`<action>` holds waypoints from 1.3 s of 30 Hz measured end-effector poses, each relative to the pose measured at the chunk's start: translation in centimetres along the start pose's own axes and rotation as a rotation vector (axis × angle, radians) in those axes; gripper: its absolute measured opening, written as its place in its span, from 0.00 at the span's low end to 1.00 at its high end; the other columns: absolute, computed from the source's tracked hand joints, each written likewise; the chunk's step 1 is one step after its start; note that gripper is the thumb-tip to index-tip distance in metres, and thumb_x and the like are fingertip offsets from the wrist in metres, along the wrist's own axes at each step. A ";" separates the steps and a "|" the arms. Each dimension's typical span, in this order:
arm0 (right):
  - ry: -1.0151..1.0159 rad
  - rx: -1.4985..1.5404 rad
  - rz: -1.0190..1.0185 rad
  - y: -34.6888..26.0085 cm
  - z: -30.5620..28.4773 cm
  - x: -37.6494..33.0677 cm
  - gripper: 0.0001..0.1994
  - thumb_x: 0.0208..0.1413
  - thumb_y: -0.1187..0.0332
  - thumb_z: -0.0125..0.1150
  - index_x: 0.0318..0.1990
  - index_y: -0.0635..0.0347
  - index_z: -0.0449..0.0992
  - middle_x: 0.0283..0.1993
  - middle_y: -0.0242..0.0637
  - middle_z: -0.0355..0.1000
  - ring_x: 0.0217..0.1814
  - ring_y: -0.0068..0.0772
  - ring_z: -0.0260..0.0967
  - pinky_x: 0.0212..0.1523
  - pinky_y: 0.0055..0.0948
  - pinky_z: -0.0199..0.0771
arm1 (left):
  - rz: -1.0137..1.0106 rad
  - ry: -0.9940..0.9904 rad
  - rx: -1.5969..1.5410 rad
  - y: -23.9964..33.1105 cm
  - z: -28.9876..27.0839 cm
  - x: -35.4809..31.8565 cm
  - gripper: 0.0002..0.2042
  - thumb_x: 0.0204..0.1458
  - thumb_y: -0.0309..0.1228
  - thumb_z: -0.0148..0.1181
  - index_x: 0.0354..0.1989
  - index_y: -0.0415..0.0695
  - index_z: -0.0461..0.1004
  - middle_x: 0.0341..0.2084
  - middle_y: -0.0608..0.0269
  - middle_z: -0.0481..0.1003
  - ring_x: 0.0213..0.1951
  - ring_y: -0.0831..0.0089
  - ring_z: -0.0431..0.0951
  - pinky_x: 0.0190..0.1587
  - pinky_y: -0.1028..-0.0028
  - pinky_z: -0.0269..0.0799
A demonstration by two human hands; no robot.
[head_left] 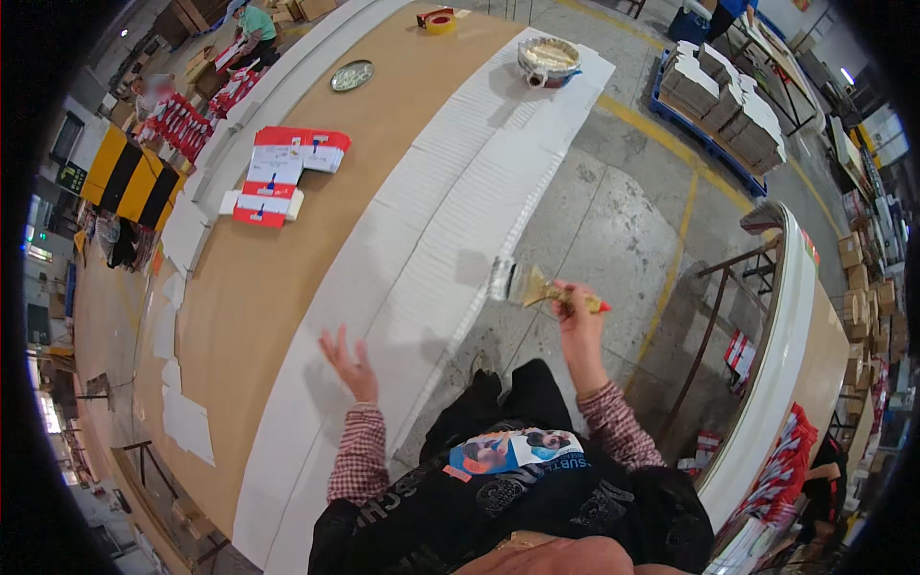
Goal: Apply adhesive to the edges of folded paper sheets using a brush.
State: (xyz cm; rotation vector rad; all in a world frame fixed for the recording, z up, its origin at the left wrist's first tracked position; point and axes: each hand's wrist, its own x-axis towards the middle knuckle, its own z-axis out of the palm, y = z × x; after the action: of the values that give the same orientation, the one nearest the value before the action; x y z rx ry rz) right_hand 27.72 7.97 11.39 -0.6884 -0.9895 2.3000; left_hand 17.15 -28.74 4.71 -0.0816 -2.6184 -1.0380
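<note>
A long brown table (316, 182) runs from near left to far right, and a broad band of overlapping white sheets (450, 201) lies fanned along its right edge. On the bare brown part further left sit flat red-and-white cartons (283, 172), with a pile of the same kind beyond, where another person (254, 29) bends over a workplace at the far end. At the far end of the white band stands a round tub (548, 59) of what looks like pale paste, though it is too small to be sure; a roll of tape (438, 20) and a round metal lid (352, 75) lie near it.

The right hand (578, 321) is closed around the handle of a wide brush (537, 287), its bristles held in the air just off the table's edge, over the concrete floor. The left hand (350, 359) is open, fingers spread, hovering above the near sheets.
</note>
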 end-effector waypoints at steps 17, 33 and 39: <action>-0.357 -0.832 -0.534 -15.6 16.2 54.7 0.08 0.54 0.68 0.62 0.35 0.64 0.77 0.26 0.31 0.72 0.26 0.18 0.67 0.30 0.21 0.68 | -0.468 0.171 0.099 15.5 7.9 -1.8 0.18 0.58 0.28 0.50 0.56 0.40 0.66 0.66 0.45 0.49 0.68 0.51 0.45 0.66 0.57 0.44; -0.484 -1.580 -0.862 -7.5 17.3 64.6 0.14 0.46 0.60 0.63 0.32 0.64 0.77 0.27 0.53 0.73 0.32 0.55 0.72 0.32 0.44 0.71 | -0.655 0.291 0.248 21.7 10.2 -3.4 0.18 0.58 0.30 0.51 0.58 0.45 0.66 0.66 0.46 0.50 0.68 0.51 0.45 0.65 0.57 0.44; -0.533 -1.402 -0.680 -10.7 18.4 68.0 0.12 0.47 0.65 0.64 0.28 0.68 0.76 0.20 0.41 0.74 0.18 0.32 0.72 0.22 0.32 0.71 | -0.669 0.369 0.227 22.1 10.1 -4.0 0.18 0.59 0.31 0.51 0.57 0.46 0.67 0.66 0.47 0.50 0.68 0.51 0.46 0.65 0.56 0.46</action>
State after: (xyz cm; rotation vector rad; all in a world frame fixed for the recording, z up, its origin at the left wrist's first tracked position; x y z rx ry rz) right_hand -30.26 49.22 14.42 -0.0787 -2.5880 0.9247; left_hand 21.90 -5.42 11.05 0.9951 -2.4231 -0.8153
